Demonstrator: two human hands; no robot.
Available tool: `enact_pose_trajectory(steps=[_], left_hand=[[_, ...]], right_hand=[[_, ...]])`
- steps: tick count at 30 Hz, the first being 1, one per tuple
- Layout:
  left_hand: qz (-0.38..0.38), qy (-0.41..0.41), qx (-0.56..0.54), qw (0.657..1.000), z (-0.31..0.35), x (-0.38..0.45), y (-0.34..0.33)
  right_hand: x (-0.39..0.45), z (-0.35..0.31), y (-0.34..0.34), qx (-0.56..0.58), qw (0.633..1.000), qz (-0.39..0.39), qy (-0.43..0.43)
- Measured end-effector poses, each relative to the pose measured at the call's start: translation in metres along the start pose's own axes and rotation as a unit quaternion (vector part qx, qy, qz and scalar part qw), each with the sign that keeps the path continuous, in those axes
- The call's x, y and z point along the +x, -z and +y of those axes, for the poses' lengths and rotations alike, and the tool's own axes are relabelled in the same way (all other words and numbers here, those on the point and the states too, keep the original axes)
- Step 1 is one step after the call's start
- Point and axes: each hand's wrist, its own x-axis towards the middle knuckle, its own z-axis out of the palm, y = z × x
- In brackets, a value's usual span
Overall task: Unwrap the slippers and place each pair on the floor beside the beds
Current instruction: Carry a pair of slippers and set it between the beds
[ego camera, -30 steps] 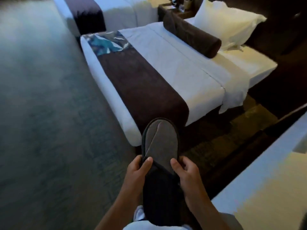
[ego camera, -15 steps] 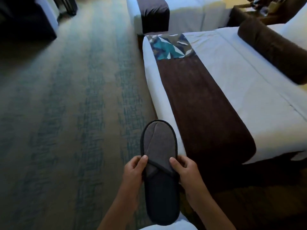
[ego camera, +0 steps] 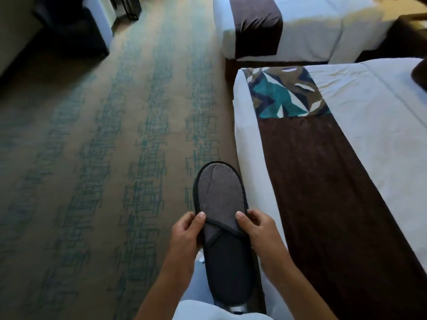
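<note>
Head view: one frame, looking down at both hands over patterned carpet (ego camera: 92, 181).
Slipper (ego camera: 220, 227): dark grey, no wrapping visible on it — held in the air in front of the body, above the carpet, just left of the near bed's corner. Could be a stacked pair; only one upper shows, cannot tell.
Long axis: runs straight away from the person, nearly parallel to the near bed's (ego camera: 369, 125) left edge.
Pointing: toe away, toward the far bed (ego camera: 323, 26); heel back near the torso. Upper faces up.
Left hand (ego camera: 187, 234): pinching the slipper's left rim at the vamp edge, thumb on top, fingers curled under.
Right hand (ego camera: 258, 229): same grip mirrored on the right rim, thumb on top.
Slipper vs fingers: body sits between the two hands, toe half projecting beyond the thumbs, heel half behind them. Neither hand is nearer — grip is symmetric about mid-length.
Bed runner (ego camera: 323, 204): brown band across the near bed, right of the slipper, not touching it.
Step (judgement): unwrap looks done for this one; next is lowering to the floor beside the near bed.
Move needs: straight descent, small shift at most — axis already lines up with the bed edge.
Risk: soft sole may flop at the heel on set-down.
</note>
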Motion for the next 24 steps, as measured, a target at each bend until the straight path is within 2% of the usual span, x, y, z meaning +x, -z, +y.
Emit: enact_pose_trajectory(steps=[5, 14, 17, 24], left_hand=[[-0.016, -0.005, -0.029, 0.999, 0.074, 0.135, 0.005], [-0.073, -0.026, -0.035, 0.996, 0.266, 0.352, 0.0], [-0.083, -0.027, -0.035, 0.996, 0.305, 0.411, -0.011], [-0.087, -0.02, -0.02, 0.996, 0.392, 0.609, -0.075]], right_hand=[[0.13, -0.066, -0.048, -0.021, 1.0, -0.004, -0.003], [0.342, -0.218, -0.131, -0.022, 0.999, 0.013, 0.027], [0.402, -0.256, -0.141, -0.009, 0.999, 0.021, 0.035], [0.6, -0.333, -0.137, 0.013, 0.998, 0.05, 0.033]])
